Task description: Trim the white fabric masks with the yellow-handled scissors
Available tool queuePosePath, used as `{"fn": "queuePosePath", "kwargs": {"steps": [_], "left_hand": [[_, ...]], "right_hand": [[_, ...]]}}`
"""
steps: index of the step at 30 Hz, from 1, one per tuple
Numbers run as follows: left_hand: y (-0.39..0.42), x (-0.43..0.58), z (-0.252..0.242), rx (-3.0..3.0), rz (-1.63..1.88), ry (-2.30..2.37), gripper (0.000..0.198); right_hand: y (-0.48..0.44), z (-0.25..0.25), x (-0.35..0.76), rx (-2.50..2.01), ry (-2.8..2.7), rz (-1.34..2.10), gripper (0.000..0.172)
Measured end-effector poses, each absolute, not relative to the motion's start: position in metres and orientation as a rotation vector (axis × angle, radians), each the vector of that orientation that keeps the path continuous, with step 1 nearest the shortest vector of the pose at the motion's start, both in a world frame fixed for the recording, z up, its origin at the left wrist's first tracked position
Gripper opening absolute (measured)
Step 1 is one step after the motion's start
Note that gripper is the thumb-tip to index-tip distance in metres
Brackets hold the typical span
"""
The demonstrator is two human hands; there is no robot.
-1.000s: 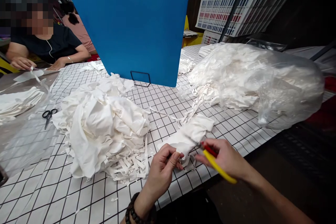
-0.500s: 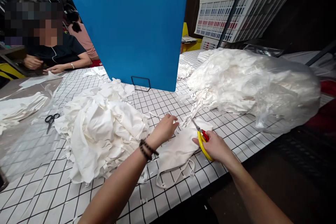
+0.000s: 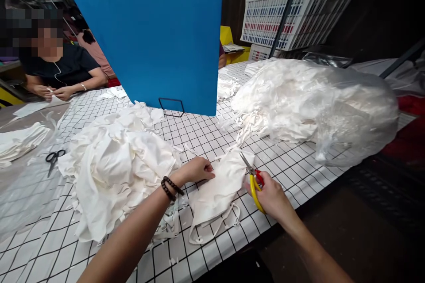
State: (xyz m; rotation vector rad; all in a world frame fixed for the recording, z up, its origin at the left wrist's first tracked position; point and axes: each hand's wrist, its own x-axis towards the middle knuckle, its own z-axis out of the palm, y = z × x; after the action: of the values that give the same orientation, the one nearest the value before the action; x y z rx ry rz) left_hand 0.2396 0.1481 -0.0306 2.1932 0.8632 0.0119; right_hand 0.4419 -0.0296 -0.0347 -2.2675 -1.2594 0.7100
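A white garment with thin straps [image 3: 221, 185] lies flat on the checked tablecloth, its strap loop toward the front edge. My left hand [image 3: 195, 170], beaded bracelets at the wrist, is at the garment's left edge with fingers curled in and closed on the cloth; the fingertips are partly hidden. In my right hand [image 3: 270, 194] are scissors [image 3: 255, 190] with yellow and red handles. Their narrow blades point up and left over the garment's right side, slightly parted. Beside my left forearm rises a heap of white cloth pieces [image 3: 122, 163].
A blue board [image 3: 149, 35] on a wire stand rises from the table [image 3: 195, 135]. At right lies a large clear plastic bag [image 3: 348, 115] of white cloth. Black scissors [image 3: 55, 158] rest at left. A co-worker [image 3: 63, 70] handles cloth across the table. White crates [image 3: 282, 17] stand behind.
My left hand has lowered onto the garment's edge and its spread fingers have curled in. The scissors stay in my right hand. The view has shifted slightly right, and the co-worker's hands have come together.
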Motion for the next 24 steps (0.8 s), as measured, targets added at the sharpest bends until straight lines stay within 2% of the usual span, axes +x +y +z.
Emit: {"fn": "queuePosePath", "kwargs": {"steps": [3, 8, 12, 16, 20, 24], "left_hand": [[0.137, 0.23, -0.023, 2.148, 0.1, 0.865, 0.021], [0.12, 0.201, -0.014, 1.942, 0.095, 0.83, 0.034], [0.11, 0.173, -0.011, 1.513, 0.055, 0.763, 0.041], [0.096, 0.161, -0.007, 1.218, 0.01, 0.699, 0.044], [0.083, 0.162, -0.004, 1.254, -0.049, 0.772, 0.038], [0.071, 0.165, 0.002, 1.767, 0.179, 1.11, 0.027]], "right_hand": [[-0.024, -0.036, 0.414, -2.18, -1.34, 0.72, 0.04], [-0.019, -0.049, 0.37, -2.035, -1.501, 0.666, 0.02], [-0.011, -0.046, 0.395, -1.906, -1.307, 0.808, 0.028], [0.007, -0.023, 0.43, -1.538, -1.167, 0.929, 0.032], [0.023, 0.0, 0.439, -1.327, -1.216, 0.877, 0.022], [0.029, 0.002, 0.435, -1.542, -1.337, 0.919, 0.027]]}}
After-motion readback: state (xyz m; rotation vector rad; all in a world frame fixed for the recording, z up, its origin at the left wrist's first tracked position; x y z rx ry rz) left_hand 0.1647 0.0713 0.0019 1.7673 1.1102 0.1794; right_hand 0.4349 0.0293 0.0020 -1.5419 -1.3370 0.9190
